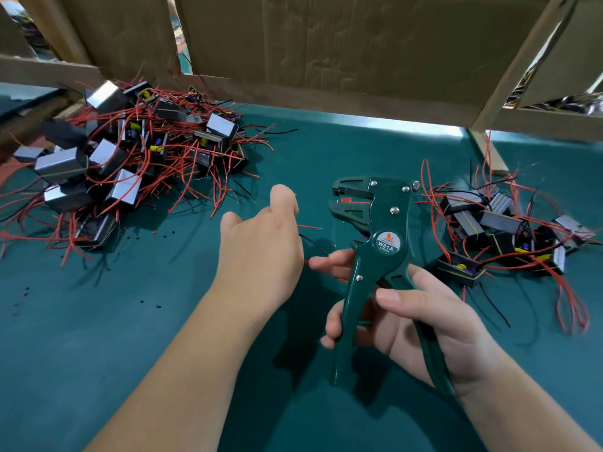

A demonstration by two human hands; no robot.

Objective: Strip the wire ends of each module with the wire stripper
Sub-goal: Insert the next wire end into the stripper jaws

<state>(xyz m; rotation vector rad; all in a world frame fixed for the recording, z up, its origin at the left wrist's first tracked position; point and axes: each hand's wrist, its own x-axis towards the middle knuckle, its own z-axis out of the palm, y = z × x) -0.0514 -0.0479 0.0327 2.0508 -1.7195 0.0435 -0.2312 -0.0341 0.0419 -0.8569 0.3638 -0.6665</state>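
- My left hand [261, 246] is raised above the middle of the counter [163, 321], back toward me, forearm coming in from the near left.
- Its fingers are curled inward and the thumb points up and away; it grasps a few wires [308, 226].
- A red and a black wire stick out from the hand's right side, toward the stripper. I cannot tell whether a module is behind the palm.
- My right hand [424, 324] is on the near right, wrapped around both handles of the green wire stripper [378, 243]. The thumb lies across the right handle and the fingers curl around the left one.
- The index finger reaches out to the left under the tool's head, near the loose wire tips.
- The stripper stands nearly upright, head away from me, its jaws parted and facing left, just right of the wire ends and not touching them.
- A large heap of modules [130, 151] with tangled red leads lies on the far left.
- A smaller group of modules [505, 233] lies to the right of the tool.
- Small red and black insulation bits [156, 306] dot the counter.
- Cardboard walls [326, 44] stand at the far edge.
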